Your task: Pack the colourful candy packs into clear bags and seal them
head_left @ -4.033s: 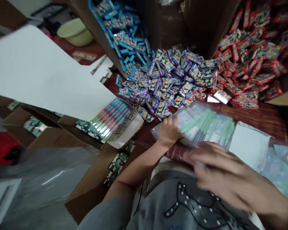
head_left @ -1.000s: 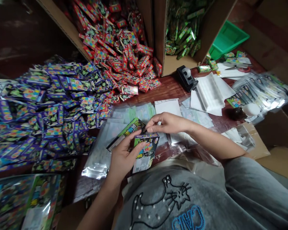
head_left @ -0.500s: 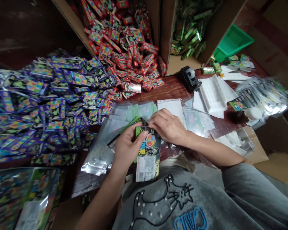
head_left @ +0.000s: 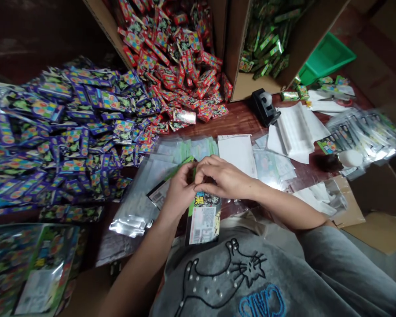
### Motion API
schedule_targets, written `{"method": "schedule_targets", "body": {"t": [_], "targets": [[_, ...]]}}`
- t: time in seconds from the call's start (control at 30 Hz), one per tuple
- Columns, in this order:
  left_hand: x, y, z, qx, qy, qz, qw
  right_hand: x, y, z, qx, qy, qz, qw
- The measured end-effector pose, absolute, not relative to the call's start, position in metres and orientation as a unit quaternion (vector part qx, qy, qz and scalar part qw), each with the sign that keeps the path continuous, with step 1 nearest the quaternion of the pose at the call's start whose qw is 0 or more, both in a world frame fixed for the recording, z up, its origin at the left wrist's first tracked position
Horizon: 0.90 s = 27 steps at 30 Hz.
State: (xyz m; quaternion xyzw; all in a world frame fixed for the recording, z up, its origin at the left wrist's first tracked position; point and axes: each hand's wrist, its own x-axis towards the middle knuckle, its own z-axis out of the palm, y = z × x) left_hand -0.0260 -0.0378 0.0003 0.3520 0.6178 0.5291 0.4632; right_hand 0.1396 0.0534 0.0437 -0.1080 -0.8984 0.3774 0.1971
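While the left hand (head_left: 180,190) grips its top, the printed packet (head_left: 203,223) runs lengthwise down mid-frame, below both hands; the right hand (head_left: 218,177) curls beside it, hold unclear.

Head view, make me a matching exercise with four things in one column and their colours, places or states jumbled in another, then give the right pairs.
1. tub
2. tape dispenser
3. bottle
4. right hand

A. white-capped
B. beside the left hand, at the top of the packet
C. green
D. black, right of the red packets

Pairs: 1-C; 2-D; 3-A; 4-B
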Motion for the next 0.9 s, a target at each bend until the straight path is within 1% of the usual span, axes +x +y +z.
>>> {"method": "schedule_targets", "body": {"t": [0.07, 0.13, 0.23, 0.3, 0.43, 0.5, 0.6, 0.67, 0.73, 0.83, 0.9], "targets": [[-0.025, -0.039, 0.001, 0.356, 0.608, 0.534, 0.467, 0.140, 0.052, 0.042, -0.123, -0.898, 0.372, 0.200], [-0.026, -0.042, 0.002, 0.358, 0.598, 0.535, 0.477, 0.145, 0.054, 0.042, -0.140, -0.888, 0.372, 0.233], [-0.032, -0.049, 0.005, 0.331, 0.595, 0.524, 0.512, 0.159, 0.061, 0.040, -0.180, -0.851, 0.412, 0.269], [-0.037, -0.053, 0.007, 0.309, 0.596, 0.505, 0.542, 0.169, 0.067, 0.035, -0.201, -0.820, 0.480, 0.240], [-0.045, -0.056, 0.006, 0.312, 0.600, 0.474, 0.564, 0.180, 0.072, 0.020, -0.212, -0.729, 0.642, 0.107], [-0.046, -0.055, 0.004, 0.318, 0.609, 0.453, 0.568, 0.181, 0.070, 0.015, -0.223, -0.710, 0.664, 0.080], [-0.046, -0.057, 0.002, 0.335, 0.622, 0.420, 0.570, 0.181, 0.063, 0.015, -0.253, -0.741, 0.617, 0.079], [-0.043, -0.063, 0.002, 0.368, 0.637, 0.413, 0.536, 0.180, 0.059, 0.016, -0.280, -0.764, 0.574, 0.090], [-0.035, -0.075, 0.003, 0.431, 0.668, 0.392, 0.463, 0.179, 0.056, 0.016, -0.314, -0.761, 0.556, 0.114], [-0.019, -0.095, 0.001, 0.540, 0.718, 0.303, 0.318, 0.177, 0.054, 0.011, -0.363, -0.720, 0.574, 0.146], [-0.012, -0.106, -0.001, 0.585, 0.731, 0.255, 0.241, 0.176, 0.053, 0.006, -0.371, -0.697, 0.597, 0.145]]}}
